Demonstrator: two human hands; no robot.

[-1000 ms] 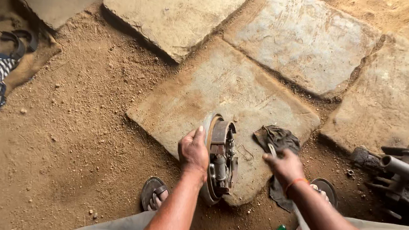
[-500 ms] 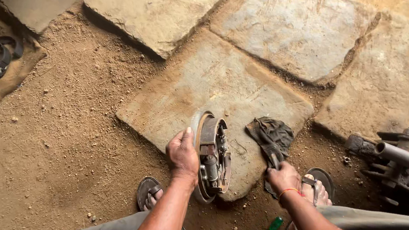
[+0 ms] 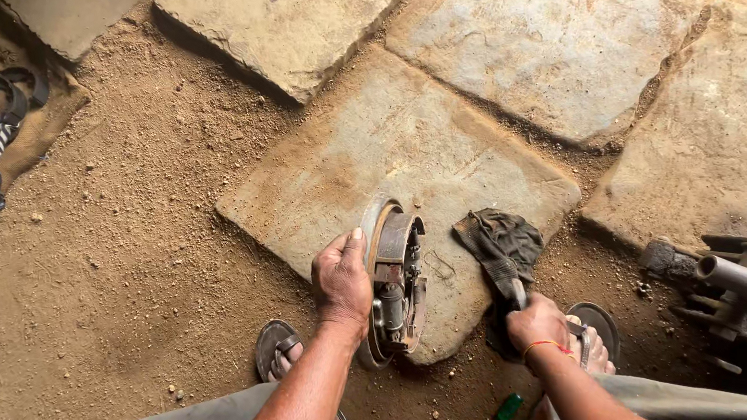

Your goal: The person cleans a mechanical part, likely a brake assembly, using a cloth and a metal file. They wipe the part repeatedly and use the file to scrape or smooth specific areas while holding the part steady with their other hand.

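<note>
head view: brake drum assembly (image 3: 392,280) on edge on a stone slab (image 3: 378,160)
left hand (image 3: 344,280): steadies it, palm against
right hand (image 3: 538,324): fist around a tool handle by a dark rag (image 3: 500,240)
risk: it could tip off the slab edge

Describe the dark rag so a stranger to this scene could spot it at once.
Find the flat stone slab in the middle of the sandy ground. At its near right corner, beside the rusty round brake assembly standing on edge, lies the dark rag. It is the only crumpled cloth there, gripped by the right hand.
</note>
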